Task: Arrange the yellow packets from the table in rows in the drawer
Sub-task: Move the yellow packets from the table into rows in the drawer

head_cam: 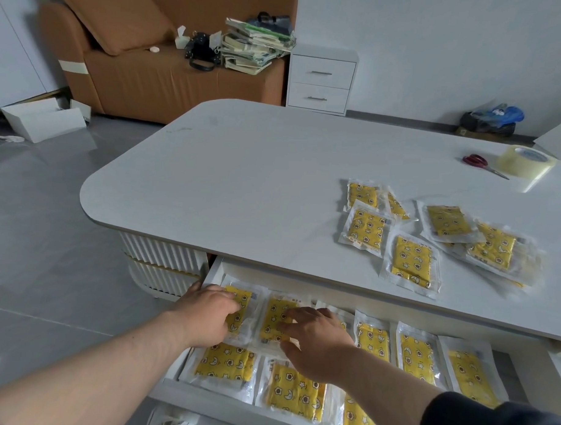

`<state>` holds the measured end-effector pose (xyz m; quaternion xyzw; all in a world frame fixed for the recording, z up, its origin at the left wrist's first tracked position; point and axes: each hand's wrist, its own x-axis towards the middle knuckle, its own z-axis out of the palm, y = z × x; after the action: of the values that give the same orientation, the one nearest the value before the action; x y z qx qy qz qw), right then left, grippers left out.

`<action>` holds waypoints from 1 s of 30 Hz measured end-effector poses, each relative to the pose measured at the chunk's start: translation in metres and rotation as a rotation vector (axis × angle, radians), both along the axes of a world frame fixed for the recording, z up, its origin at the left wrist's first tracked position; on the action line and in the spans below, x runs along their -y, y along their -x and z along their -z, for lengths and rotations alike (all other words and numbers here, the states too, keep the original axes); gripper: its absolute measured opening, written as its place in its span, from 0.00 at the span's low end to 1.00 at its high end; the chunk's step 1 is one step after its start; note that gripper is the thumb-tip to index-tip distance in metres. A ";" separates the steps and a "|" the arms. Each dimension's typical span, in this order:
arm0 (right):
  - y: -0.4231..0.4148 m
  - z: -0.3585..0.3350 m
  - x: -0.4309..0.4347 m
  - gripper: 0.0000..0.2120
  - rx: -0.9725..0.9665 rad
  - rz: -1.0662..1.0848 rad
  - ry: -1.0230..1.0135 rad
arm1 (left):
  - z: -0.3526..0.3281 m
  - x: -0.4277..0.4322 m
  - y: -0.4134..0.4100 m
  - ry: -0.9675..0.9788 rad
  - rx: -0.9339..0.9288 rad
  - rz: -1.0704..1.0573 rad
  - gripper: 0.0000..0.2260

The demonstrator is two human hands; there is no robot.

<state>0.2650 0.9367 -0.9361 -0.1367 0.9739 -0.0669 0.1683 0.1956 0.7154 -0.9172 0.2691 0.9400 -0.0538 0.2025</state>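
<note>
So the drawer [212, 273] is pulled out from under the table [242, 185], and we've got both hands in its left end.

Our left hand [209, 308] lies on the packet in the drawer's back-left corner [242, 301]. The fingers are held together and bent down onto the wrapper, with the thumb out by the drawer's left wall.

Our right hand [316, 337] is on the next packet [274, 317], just right of that one. Its fingers are spread, with the tips resting on top and the thumb at the packet's near edge. We honestly can't tell if the thumb is tucked under the wrapper or just touching it.

The drawer already holds a good lot of yellow packets [417, 357]. The back row carries on to the right of our hands with three more standing side by side, and one is mostly hidden under the right hand. The front row has a sideways one in the drawer's front-left corner [224, 364], another beside it [295, 394], and a third cut off by the bottom of the picture.

The rest are a loose, overlapping heap [412, 261] on the tabletop, just beyond the drawer's right half. Farther back from the drawer on that same side are red-handled scissors [475, 162] next to a roll of clear tape [526, 162].
</note>
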 end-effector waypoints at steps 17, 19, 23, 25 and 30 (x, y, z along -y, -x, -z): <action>-0.018 -0.081 -0.024 0.14 -0.016 0.268 0.353 | -0.049 -0.036 -0.010 -0.270 0.058 -0.067 0.17; -0.027 -0.102 -0.038 0.13 -0.047 0.329 0.425 | -0.059 -0.046 -0.015 -0.319 0.078 -0.076 0.17; -0.044 -0.139 -0.073 0.13 -0.148 0.430 0.503 | -0.088 -0.071 -0.023 -0.464 0.112 -0.097 0.14; -0.051 -0.151 -0.094 0.12 -0.196 0.497 0.505 | -0.103 -0.086 -0.023 -0.566 0.122 -0.126 0.12; -0.059 -0.165 -0.143 0.10 -0.261 0.652 0.519 | -0.118 -0.128 -0.011 -0.764 0.087 -0.256 0.04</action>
<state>0.3235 1.0796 -0.7713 0.1327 0.9302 -0.3412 -0.0259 0.2067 0.8432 -0.7987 0.2078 0.9088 0.3367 0.1325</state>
